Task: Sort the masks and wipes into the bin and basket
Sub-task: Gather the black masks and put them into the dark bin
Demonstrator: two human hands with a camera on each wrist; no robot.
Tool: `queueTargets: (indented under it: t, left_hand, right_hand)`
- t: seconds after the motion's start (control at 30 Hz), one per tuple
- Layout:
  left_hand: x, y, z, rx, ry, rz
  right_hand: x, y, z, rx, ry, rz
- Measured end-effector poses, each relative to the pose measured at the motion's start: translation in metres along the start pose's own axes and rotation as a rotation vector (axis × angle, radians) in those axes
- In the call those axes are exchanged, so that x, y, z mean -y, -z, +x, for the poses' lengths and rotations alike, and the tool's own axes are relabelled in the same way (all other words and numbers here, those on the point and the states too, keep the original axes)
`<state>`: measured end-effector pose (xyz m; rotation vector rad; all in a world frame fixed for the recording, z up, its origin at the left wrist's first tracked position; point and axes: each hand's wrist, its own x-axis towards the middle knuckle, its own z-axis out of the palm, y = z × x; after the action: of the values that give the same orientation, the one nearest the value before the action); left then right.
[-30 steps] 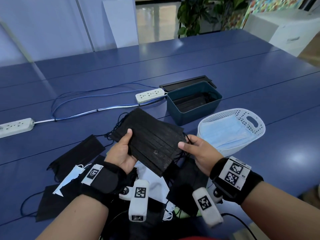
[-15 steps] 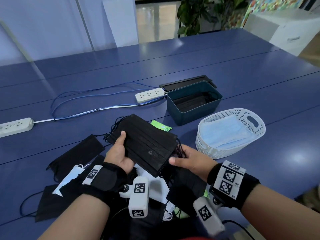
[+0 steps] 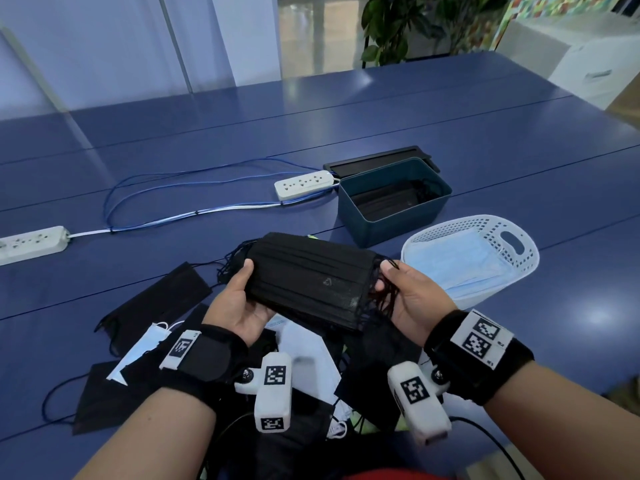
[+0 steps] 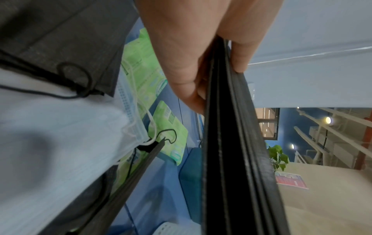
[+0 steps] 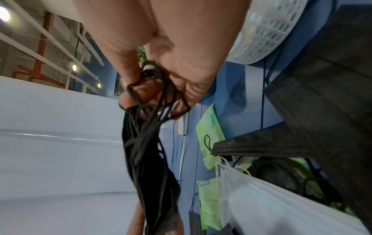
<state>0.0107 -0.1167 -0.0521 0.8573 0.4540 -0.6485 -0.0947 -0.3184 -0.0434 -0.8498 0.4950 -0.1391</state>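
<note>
A stack of black masks (image 3: 308,278) (image 4: 231,143) is held above the table between both hands. My left hand (image 3: 239,299) (image 4: 203,63) pinches its left end, thumb on top. My right hand (image 3: 408,296) (image 5: 161,89) grips the black ear loops (image 5: 149,101) at the right end. The teal bin (image 3: 391,223) beyond the stack holds black masks. The white basket (image 3: 519,258) to the right holds light blue masks (image 3: 453,261). Under my hands lie more black masks (image 3: 156,303), light blue masks (image 4: 60,143) and green wipe packets (image 4: 149,76) (image 5: 211,132).
Two white power strips (image 3: 304,183) (image 3: 31,242) with blue and white cables (image 3: 166,216) lie on the blue table (image 3: 450,126) to the left of the bin. The bin's black lid (image 3: 374,161) lies behind it. A plant and a white cabinet stand beyond the table.
The stack of black masks has been turned from a tilted, fanned position to a level squared bundle. My right hand shifted from the stack's lower edge to the ear loops at its right end.
</note>
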Motion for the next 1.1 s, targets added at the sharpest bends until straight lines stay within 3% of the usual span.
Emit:
queueTargets:
  t: [0.17,0.3,0.37,0.43,0.53,0.7,0.87,1.1]
  left_hand:
    - [0.01,0.002,-0.006,0.103,0.073,0.089]
    - [0.006,0.004,-0.008,0.171,0.002,-0.037]
    - [0.0,0.005,-0.006,0.164,-0.053,-0.106]
    - [-0.005,0.005,-0.005,0.152,-0.077,-0.093]
    - [-0.006,0.001,-0.005,0.126,-0.097,0.07]
    - [0.011,-0.024,-0.016,0.198,-0.27,0.49]
    - [0.022,-0.034,-0.016,0.355,-0.393,0.777]
    - [0.029,0.0,-0.002,0.393,-0.166,0.904]
  right_hand:
    - [-0.001,-0.004,-0.002,-0.056,-0.025,-0.218]
    - [-0.011,-0.001,-0.004,0.03,-0.064,-0.274]
    - [-0.016,0.002,-0.005,0.068,-0.063,-0.472]
    - [-0.017,0.006,-0.004,0.008,0.018,-0.764]
    - [-0.01,0.009,0.0,-0.067,0.145,-0.964]
    - [-0.002,-0.005,0.005,0.209,0.194,-1.19]
    - [-0.015,-0.002,0.009,0.125,0.149,-0.997]
    - [-0.023,0.012,0.002,0.251,0.026,-1.003]
